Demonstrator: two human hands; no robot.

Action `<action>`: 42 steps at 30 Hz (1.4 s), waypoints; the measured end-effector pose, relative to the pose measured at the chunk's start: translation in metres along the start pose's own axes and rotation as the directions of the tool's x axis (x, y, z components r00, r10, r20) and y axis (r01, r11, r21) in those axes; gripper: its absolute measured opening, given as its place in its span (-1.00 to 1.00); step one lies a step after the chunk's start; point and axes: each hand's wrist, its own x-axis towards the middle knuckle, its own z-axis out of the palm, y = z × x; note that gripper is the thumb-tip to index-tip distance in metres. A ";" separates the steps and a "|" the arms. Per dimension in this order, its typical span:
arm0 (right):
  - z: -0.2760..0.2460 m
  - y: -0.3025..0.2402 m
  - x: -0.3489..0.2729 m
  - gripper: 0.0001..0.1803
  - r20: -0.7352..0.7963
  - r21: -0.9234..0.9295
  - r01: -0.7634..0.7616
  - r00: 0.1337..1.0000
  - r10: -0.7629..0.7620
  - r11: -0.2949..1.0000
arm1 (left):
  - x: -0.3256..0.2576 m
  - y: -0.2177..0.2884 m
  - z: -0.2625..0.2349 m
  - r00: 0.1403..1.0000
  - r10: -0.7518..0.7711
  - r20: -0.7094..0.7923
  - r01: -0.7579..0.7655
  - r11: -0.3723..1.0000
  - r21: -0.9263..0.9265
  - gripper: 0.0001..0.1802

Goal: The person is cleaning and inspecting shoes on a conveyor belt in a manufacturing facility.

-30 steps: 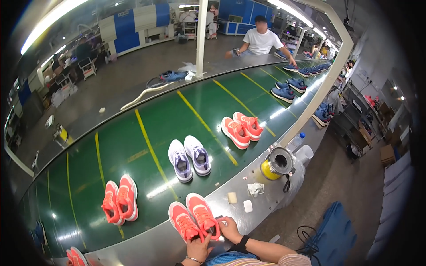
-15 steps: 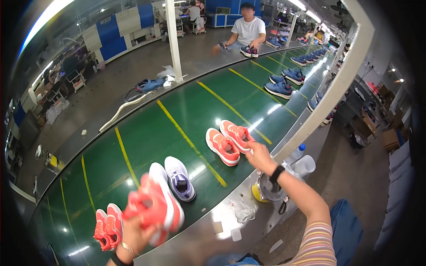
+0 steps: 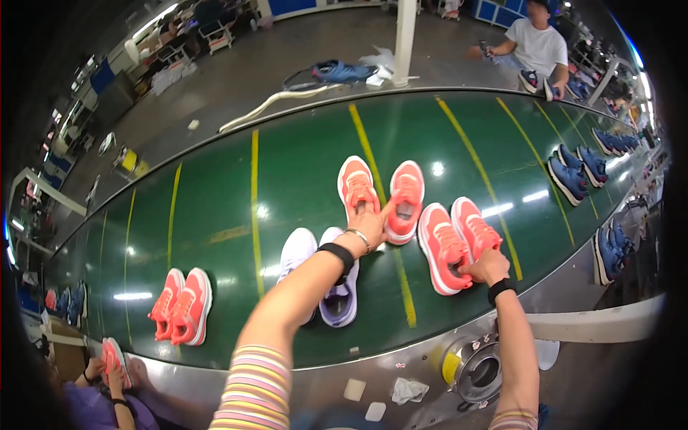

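My left hand (image 3: pixel 369 231) reaches across the green conveyor belt (image 3: pixel 222 193) and grips a pair of coral sneakers. Its fingers are at the opening of the left sneaker (image 3: pixel 355 179), and its thumb lies against the right sneaker (image 3: pixel 406 188). Below that wrist, partly covered by it, sit a white sneaker (image 3: pixel 297 247) and its lavender-lined mate (image 3: pixel 339 304). Farther right, my right hand (image 3: pixel 491 266) is closed at the heels of a second coral pair (image 3: pixel 442 244), its fingers hooked at the openings. Both pairs point toes away from me.
Another coral pair (image 3: pixel 183 304) stands at left on the belt; blue sneakers (image 3: pixel 568 175) stand at right. A metal tin (image 3: pixel 479 373) and crumpled plastic (image 3: pixel 410 391) lie on the near ledge. A co-worker in purple (image 3: pixel 107 405) holds a coral shoe; a person in white (image 3: pixel 537 46) sits opposite.
My left hand has carried its coral pair from the near left to mid-belt, past the white and lavender pair. My right hand now grips the other coral pair's heels. The view has swung left.
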 end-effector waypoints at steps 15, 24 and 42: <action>-0.017 0.082 -0.047 -0.73 -0.347 0.575 0.406 0.907 -0.239 0.710 | -0.189 0.055 -0.057 0.989 -0.058 -0.139 0.046 0.995 -0.089 -0.21; -0.011 0.017 -0.214 -0.43 -0.318 0.856 0.400 0.907 -0.276 0.327 | -0.180 0.030 -0.011 0.929 -0.335 0.157 0.340 0.940 -0.005 -0.66; 0.133 -0.167 -0.424 -0.66 -0.254 0.385 0.624 0.780 -0.572 0.680 | -0.691 -0.064 -0.205 0.858 -0.512 0.053 0.513 0.858 -0.026 -0.62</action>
